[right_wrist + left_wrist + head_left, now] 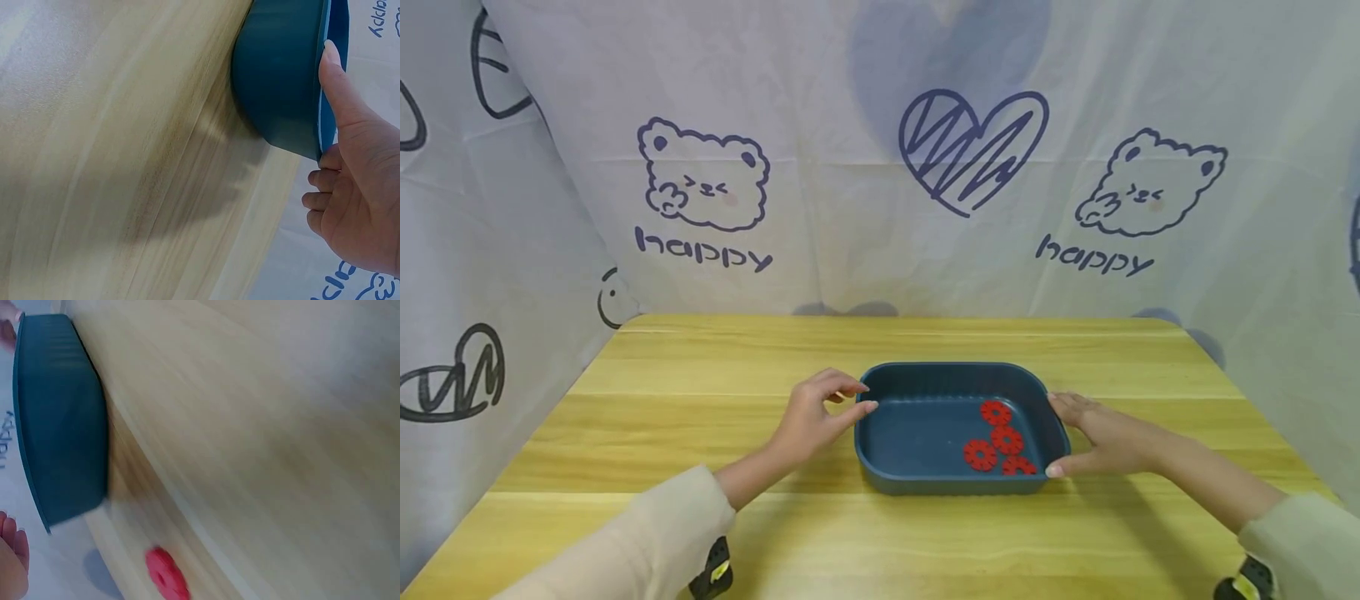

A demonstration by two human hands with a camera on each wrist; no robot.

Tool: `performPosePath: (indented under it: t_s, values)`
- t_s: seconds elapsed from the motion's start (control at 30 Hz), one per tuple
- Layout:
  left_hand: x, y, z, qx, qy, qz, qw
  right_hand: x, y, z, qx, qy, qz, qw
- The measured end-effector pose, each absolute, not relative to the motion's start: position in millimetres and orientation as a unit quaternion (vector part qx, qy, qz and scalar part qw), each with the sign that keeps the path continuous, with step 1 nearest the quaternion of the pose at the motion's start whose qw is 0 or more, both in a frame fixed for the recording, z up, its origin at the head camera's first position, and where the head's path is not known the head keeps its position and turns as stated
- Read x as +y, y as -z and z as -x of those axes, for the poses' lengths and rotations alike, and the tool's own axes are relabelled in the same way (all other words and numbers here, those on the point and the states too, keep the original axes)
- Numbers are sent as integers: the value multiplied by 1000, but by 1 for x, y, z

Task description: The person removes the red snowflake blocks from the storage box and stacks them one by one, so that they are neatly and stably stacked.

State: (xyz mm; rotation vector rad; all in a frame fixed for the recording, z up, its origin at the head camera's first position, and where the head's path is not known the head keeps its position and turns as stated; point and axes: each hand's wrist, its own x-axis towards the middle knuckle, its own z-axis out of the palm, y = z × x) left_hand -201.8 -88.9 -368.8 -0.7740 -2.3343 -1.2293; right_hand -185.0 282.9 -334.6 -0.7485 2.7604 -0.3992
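A dark blue-green rectangular plastic box [917,483] with rounded corners stands on the wooden table. Several red notched discs [981,455] lie at its right end. My right hand [1105,437] holds that end, its thumb at the near corner and its fingers at the far side; the right wrist view shows the thumb [334,65] on the rim. At the other end is my left hand [816,417], thumb and bent fingers spread apart by the rim. In the left wrist view this hand [11,559] looks apart from the box, holding nothing visible.
One more red disc [167,574] shows on the table in the left wrist view; the head view does not show it. The wooden tabletop [700,533] reaches back to a pale cloth [842,233] printed with bears and a heart. Cloth also hangs at both sides.
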Motion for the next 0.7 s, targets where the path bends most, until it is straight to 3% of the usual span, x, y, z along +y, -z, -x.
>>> performPosePath:
  t_s: [0.7]
  values:
    - [-5,374,200,-848,404,337,56,283,337,183,948,145,260,116]
